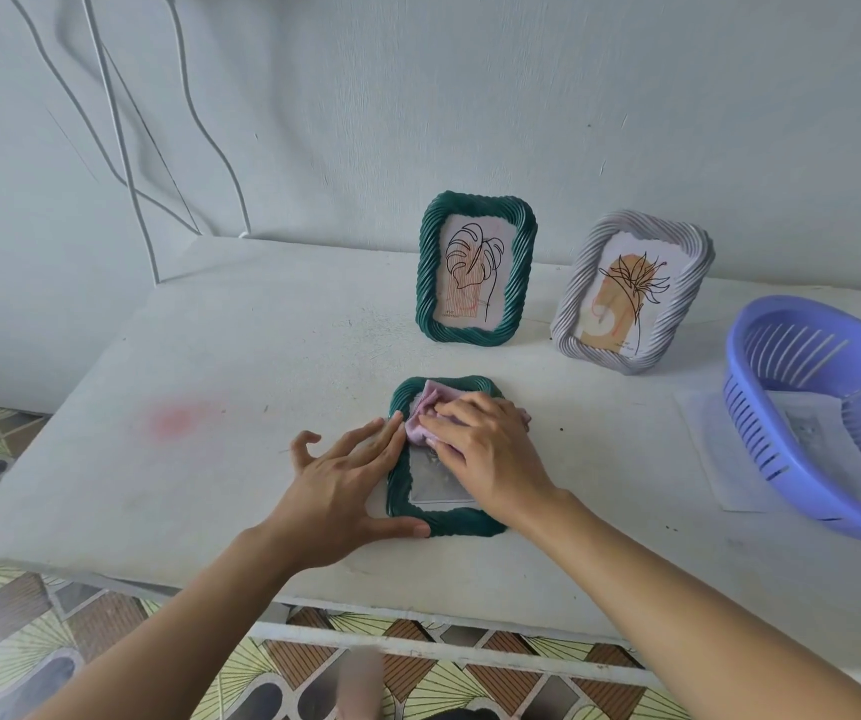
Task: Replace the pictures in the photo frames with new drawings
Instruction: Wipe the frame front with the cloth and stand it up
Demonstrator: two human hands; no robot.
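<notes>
The dark green twisted-rim photo frame lies flat mid white bench, right hand pressing a crumpled pink cloth on its glass with flat fingers, left hand spread bracing the edge, neither grip clenched, so I'd keep strokes light.

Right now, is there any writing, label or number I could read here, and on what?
Nothing here is legible.
Leaf drawing in the standing green frame: tiny caption, lower left, too small to read.
Plant drawing in the pale frame: tiny caption, lower right, too small to read.
</notes>
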